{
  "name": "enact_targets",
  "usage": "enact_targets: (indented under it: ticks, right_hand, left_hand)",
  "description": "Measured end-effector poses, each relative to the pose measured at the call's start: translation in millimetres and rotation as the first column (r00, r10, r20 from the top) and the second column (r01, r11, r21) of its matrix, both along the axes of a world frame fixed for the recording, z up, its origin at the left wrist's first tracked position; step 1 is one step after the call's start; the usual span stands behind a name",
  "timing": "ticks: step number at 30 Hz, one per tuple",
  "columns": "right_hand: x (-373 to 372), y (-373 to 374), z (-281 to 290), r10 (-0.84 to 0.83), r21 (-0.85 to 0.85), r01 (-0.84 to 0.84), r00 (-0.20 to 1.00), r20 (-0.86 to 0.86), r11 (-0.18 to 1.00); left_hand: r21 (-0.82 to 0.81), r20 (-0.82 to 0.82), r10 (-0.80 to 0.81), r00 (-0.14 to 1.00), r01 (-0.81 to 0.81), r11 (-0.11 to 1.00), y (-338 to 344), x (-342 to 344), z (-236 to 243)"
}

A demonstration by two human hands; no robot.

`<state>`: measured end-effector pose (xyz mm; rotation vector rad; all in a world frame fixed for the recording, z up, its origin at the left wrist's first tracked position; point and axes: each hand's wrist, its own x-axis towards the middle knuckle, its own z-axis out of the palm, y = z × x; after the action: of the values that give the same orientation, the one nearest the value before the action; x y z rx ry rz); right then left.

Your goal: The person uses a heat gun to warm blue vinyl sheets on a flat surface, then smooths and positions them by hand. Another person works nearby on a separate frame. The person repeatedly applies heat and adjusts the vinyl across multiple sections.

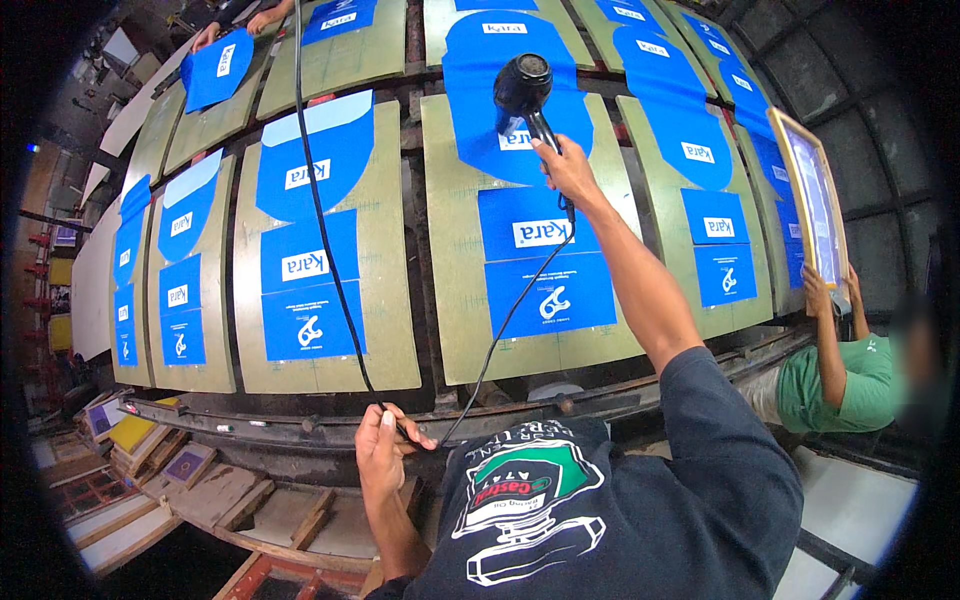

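Observation:
My right hand (568,172) grips the handle of a black hair dryer (523,85). The dryer is over a large blue printed fabric piece (480,110) on a board in the middle. Rectangular blue pieces with white print (590,300) lie nearer to me on the same board. Down near the table's front edge, my left hand (382,445) is closed on the dryer's black cord (340,285). From there the cord runs up past the top edge, and another stretch loops to the dryer handle.
More olive boards (385,300) with blue pieces stand side by side, with dark gaps between them. At right, a person in a green shirt (845,385) holds a wooden-framed screen (835,200). Another person's hands (207,37) touch a blue piece at upper left. Wooden frames (310,520) lie below.

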<state>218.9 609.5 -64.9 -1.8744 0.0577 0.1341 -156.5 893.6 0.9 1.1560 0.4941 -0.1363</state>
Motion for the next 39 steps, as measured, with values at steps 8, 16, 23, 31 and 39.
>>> enact_targets:
  ticks: [8, 16, 23, 31, 39]
  right_hand:
    - [-14.3, -10.8, -7.7, 0.005, 0.018, -0.005, 1.0, -0.02, 1.0]
    - [-29.5, -19.8, -1.5, -0.01, 0.062, 0.013, 0.998, -0.055, 0.998]
    - [-33.2, -52.3, -1.5, -0.113, -0.011, 0.113, 0.993, -0.033, 0.994]
    - [-18.6, -72.1, -3.9, -0.165, -0.052, 0.165, 0.986, 0.009, 0.985]
    - [18.9, -69.2, -14.8, -0.177, 0.002, 0.177, 0.984, -0.022, 0.984]
  left_hand:
    - [0.009, 0.016, 0.039, 0.999, -0.04, 0.999, -0.2, -0.8, -0.2]
    - [0.001, 0.044, 0.027, 0.999, -0.027, 1.0, -1.4, 0.8, -3.7]
    - [-0.002, 0.045, -0.002, 0.999, 0.002, 1.0, -2.8, 9.5, -0.6]
    - [0.011, 0.058, 0.005, 0.998, -0.006, 1.0, -5.8, 15.5, -3.6]
    - [0.004, 0.072, 0.068, 0.995, -0.069, 0.998, -2.4, 15.8, -0.6]
